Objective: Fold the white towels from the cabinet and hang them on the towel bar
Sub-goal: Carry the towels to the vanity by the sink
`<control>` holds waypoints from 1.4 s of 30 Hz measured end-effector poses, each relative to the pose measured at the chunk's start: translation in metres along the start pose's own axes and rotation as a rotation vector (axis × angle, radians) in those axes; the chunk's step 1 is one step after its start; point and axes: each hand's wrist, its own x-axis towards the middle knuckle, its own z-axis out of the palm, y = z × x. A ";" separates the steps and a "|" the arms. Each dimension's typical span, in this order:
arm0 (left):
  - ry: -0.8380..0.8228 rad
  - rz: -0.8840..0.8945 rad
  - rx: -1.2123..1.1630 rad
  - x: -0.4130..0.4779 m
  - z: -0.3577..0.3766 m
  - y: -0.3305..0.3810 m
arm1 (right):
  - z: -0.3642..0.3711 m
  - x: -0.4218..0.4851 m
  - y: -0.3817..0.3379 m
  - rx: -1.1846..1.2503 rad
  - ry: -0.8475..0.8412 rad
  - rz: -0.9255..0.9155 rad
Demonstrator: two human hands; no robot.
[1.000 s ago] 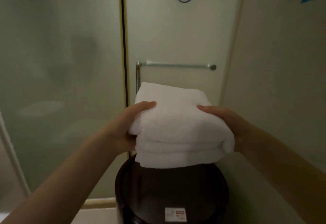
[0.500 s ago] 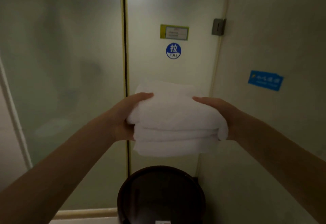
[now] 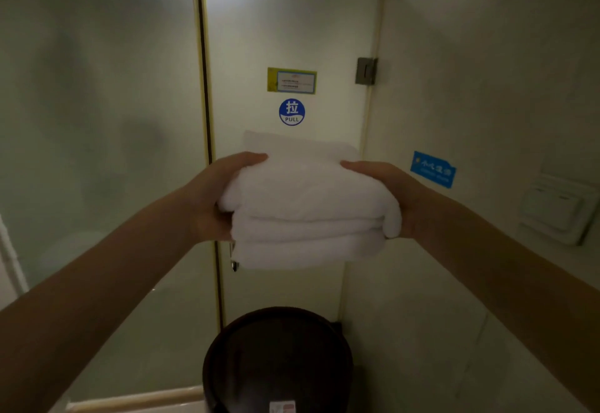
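The towel bar is almost wholly hidden behind the folded towels (image 3: 308, 204) — only a metal end shows below the left hand (image 3: 211, 198). The stack is clamped from both sides, thumbs on top, the other fingers hidden underneath; the right hand (image 3: 402, 198) mirrors the left. Since earlier frames the stack is raised — the bin (image 3: 277, 360) appears lower.

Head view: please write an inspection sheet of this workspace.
Surface: nothing seen.
Job's things: folded white towels in a stack, held in the air before the glass door; towel bar almost all hidden behind them.
Clutter: dark round bin below.
Grippers: left hand and right hand clasp the stack's sides, fingers on top.
Cables: nothing seen.
Surroundings: PULL sticker, yellow notice, hinge.
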 end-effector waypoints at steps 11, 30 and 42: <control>-0.140 0.018 0.048 0.061 -0.031 0.038 | -0.014 0.045 -0.023 -0.032 0.073 -0.022; -0.300 -0.002 0.041 0.206 -0.063 0.063 | -0.084 0.129 -0.039 -0.032 0.223 0.020; -0.485 -0.002 0.043 0.296 -0.019 0.066 | -0.148 0.123 -0.061 0.002 0.335 -0.054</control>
